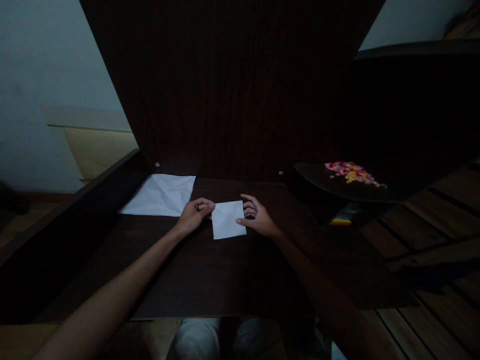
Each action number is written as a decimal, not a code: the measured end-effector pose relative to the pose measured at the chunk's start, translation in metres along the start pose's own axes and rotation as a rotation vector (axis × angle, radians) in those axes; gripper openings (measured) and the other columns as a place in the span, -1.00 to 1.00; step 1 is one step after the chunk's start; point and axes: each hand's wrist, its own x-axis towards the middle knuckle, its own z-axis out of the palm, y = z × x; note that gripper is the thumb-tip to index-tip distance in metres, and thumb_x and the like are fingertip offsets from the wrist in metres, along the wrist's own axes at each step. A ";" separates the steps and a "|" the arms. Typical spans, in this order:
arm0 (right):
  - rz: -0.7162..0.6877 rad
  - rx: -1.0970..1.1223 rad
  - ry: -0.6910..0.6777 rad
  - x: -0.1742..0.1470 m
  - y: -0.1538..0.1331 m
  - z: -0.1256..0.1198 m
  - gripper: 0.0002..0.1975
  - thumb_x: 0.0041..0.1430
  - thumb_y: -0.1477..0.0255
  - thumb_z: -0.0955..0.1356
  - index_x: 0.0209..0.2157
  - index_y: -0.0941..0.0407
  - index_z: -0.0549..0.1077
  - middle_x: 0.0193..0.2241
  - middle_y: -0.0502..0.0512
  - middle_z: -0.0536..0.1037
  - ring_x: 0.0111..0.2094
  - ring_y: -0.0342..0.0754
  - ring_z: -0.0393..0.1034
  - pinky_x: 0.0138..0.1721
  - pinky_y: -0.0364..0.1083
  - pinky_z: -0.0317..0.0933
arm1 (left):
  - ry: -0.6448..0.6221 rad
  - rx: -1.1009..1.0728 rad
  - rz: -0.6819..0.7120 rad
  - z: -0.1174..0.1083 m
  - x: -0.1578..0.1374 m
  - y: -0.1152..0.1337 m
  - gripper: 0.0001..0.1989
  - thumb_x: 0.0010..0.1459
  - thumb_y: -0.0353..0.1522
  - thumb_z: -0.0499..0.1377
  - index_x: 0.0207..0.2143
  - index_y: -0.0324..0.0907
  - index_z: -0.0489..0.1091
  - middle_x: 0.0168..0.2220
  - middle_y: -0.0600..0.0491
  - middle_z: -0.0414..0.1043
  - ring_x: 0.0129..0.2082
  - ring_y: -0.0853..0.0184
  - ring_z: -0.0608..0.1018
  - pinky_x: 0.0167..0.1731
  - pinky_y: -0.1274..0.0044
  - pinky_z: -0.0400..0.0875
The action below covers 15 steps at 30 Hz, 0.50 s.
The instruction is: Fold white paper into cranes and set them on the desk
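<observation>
Between my two hands is a small white square of paper (228,222), held up over the dark wooden desk with faint creases across it. My left hand (195,214) pinches its upper left corner between thumb and fingers. On the other side, my right hand (259,218) grips the right edge, thumb on the front face and fingers behind, with the index finger raised. Larger creased white sheets (161,195) lie flat on the desk, behind and left of my left hand.
A dark desk surface (210,285) spans the front, with a tall back panel (240,90) behind it. A low side board (75,220) borders the left. Small pink, red and yellow pieces (352,172) are heaped on a raised shelf (318,175) at right.
</observation>
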 end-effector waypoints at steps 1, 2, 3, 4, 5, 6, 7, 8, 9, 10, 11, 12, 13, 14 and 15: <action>0.025 0.060 -0.005 0.001 0.000 0.000 -0.17 -0.23 0.42 0.49 0.12 0.03 0.15 -0.32 0.00 0.40 -0.40 -0.17 0.34 -0.32 -0.12 0.27 | 0.008 -0.024 -0.008 0.001 0.000 0.001 -0.70 -0.11 -0.20 0.28 -0.41 -0.26 0.40 -0.60 0.11 0.43 -0.57 0.40 0.45 -0.45 0.55 0.34; 0.050 0.107 -0.010 0.001 0.000 0.000 -0.17 -0.23 0.43 0.49 0.12 0.03 0.14 -0.37 -0.03 0.40 -0.43 -0.19 0.33 -0.36 -0.14 0.26 | 0.018 -0.039 -0.013 0.001 -0.001 0.002 -0.69 -0.12 -0.20 0.29 -0.41 -0.26 0.40 -0.60 0.11 0.43 -0.57 0.39 0.45 -0.45 0.55 0.34; 0.073 0.143 -0.011 0.001 -0.001 0.000 -0.17 -0.23 0.43 0.49 0.12 0.04 0.14 -0.41 -0.05 0.40 -0.46 -0.19 0.32 -0.39 -0.15 0.25 | 0.030 -0.051 -0.017 0.002 -0.001 0.003 -0.69 -0.13 -0.20 0.29 -0.42 -0.26 0.40 -0.59 0.10 0.44 -0.57 0.39 0.46 -0.45 0.54 0.34; 0.090 0.171 -0.008 0.002 -0.002 0.000 -0.17 -0.24 0.44 0.49 0.11 0.04 0.15 -0.43 -0.07 0.40 -0.47 -0.20 0.32 -0.41 -0.16 0.24 | 0.039 -0.060 -0.019 0.002 -0.001 0.004 -0.68 -0.14 -0.20 0.30 -0.42 -0.26 0.39 -0.59 0.10 0.44 -0.57 0.39 0.46 -0.45 0.54 0.35; 0.102 0.194 0.000 0.002 -0.002 0.000 -0.18 -0.25 0.44 0.50 0.10 0.05 0.16 -0.45 -0.07 0.40 -0.48 -0.20 0.32 -0.42 -0.17 0.23 | 0.047 -0.071 -0.023 0.002 -0.001 0.004 -0.69 -0.15 -0.20 0.30 -0.43 -0.26 0.39 -0.58 0.09 0.45 -0.57 0.38 0.47 -0.45 0.53 0.36; 0.107 0.214 0.008 0.002 -0.003 0.000 -0.20 -0.25 0.45 0.50 0.09 0.05 0.17 -0.45 -0.07 0.40 -0.49 -0.20 0.32 -0.42 -0.17 0.23 | 0.049 -0.084 -0.026 0.003 -0.001 0.005 -0.69 -0.15 -0.21 0.30 -0.43 -0.26 0.39 -0.58 0.09 0.46 -0.57 0.38 0.47 -0.45 0.53 0.37; 0.107 0.229 0.016 0.003 -0.004 -0.001 -0.22 -0.25 0.46 0.50 0.07 0.06 0.20 -0.45 -0.07 0.41 -0.49 -0.20 0.32 -0.42 -0.17 0.23 | 0.050 -0.101 -0.027 0.002 0.000 0.005 -0.70 -0.16 -0.22 0.30 -0.44 -0.26 0.39 -0.57 0.08 0.46 -0.56 0.37 0.48 -0.44 0.52 0.38; 0.103 0.240 0.019 0.003 -0.004 -0.001 -0.24 -0.25 0.46 0.50 0.05 0.06 0.22 -0.45 -0.06 0.42 -0.48 -0.19 0.33 -0.42 -0.16 0.24 | 0.044 -0.116 -0.028 0.002 0.000 0.005 -0.71 -0.17 -0.24 0.30 -0.44 -0.25 0.39 -0.57 0.08 0.46 -0.55 0.37 0.48 -0.44 0.52 0.39; 0.099 0.243 0.017 0.003 -0.005 -0.002 -0.28 -0.25 0.46 0.50 0.03 0.07 0.26 -0.44 -0.05 0.43 -0.47 -0.19 0.33 -0.41 -0.16 0.24 | 0.031 -0.125 -0.030 0.002 0.000 0.005 -0.73 -0.17 -0.25 0.31 -0.45 -0.25 0.40 -0.56 0.09 0.46 -0.55 0.37 0.48 -0.45 0.51 0.39; 0.097 0.240 0.012 0.003 -0.005 -0.003 -0.32 -0.24 0.45 0.49 0.00 0.08 0.30 -0.44 -0.04 0.44 -0.46 -0.18 0.34 -0.40 -0.16 0.24 | 0.011 -0.125 -0.033 0.002 -0.001 0.005 -0.73 -0.18 -0.26 0.31 -0.45 -0.25 0.40 -0.55 0.09 0.46 -0.54 0.36 0.49 -0.45 0.52 0.39; 0.097 0.229 0.005 0.003 -0.005 -0.003 -0.37 -0.23 0.45 0.49 -0.03 0.10 0.34 -0.43 -0.02 0.45 -0.45 -0.18 0.34 -0.38 -0.16 0.24 | -0.014 -0.115 -0.038 0.002 -0.001 0.004 -0.74 -0.19 -0.27 0.32 -0.45 -0.25 0.41 -0.54 0.08 0.46 -0.53 0.36 0.49 -0.46 0.53 0.39; 0.098 0.213 -0.005 0.003 -0.005 -0.003 -0.42 -0.22 0.44 0.49 -0.06 0.12 0.38 -0.43 -0.01 0.46 -0.44 -0.17 0.35 -0.36 -0.15 0.24 | -0.049 -0.098 -0.047 0.002 -0.002 0.004 -0.73 -0.19 -0.28 0.32 -0.43 -0.25 0.43 -0.53 0.08 0.47 -0.52 0.36 0.50 -0.46 0.53 0.39; 0.100 0.197 -0.019 0.002 -0.005 -0.003 -0.46 -0.21 0.44 0.48 -0.08 0.14 0.41 -0.43 0.00 0.47 -0.43 -0.17 0.36 -0.34 -0.15 0.24 | -0.088 -0.078 -0.060 0.002 -0.003 0.004 -0.72 -0.19 -0.28 0.33 -0.41 -0.25 0.44 -0.50 0.07 0.49 -0.50 0.36 0.50 -0.44 0.54 0.38; 0.103 0.181 -0.033 0.002 -0.005 -0.003 -0.48 -0.20 0.43 0.48 -0.10 0.15 0.44 -0.42 0.02 0.48 -0.41 -0.17 0.36 -0.32 -0.14 0.24 | -0.129 -0.058 -0.073 0.002 -0.004 0.004 -0.70 -0.19 -0.29 0.34 -0.37 -0.25 0.45 -0.48 0.05 0.50 -0.48 0.35 0.52 -0.43 0.54 0.38; 0.105 0.166 -0.047 0.002 -0.005 -0.003 -0.50 -0.19 0.42 0.48 -0.11 0.16 0.45 -0.41 0.03 0.49 -0.41 -0.16 0.37 -0.31 -0.14 0.24 | -0.173 -0.043 -0.086 0.003 -0.006 0.004 -0.67 -0.19 -0.28 0.34 -0.32 -0.25 0.46 -0.45 0.04 0.52 -0.46 0.34 0.53 -0.41 0.54 0.38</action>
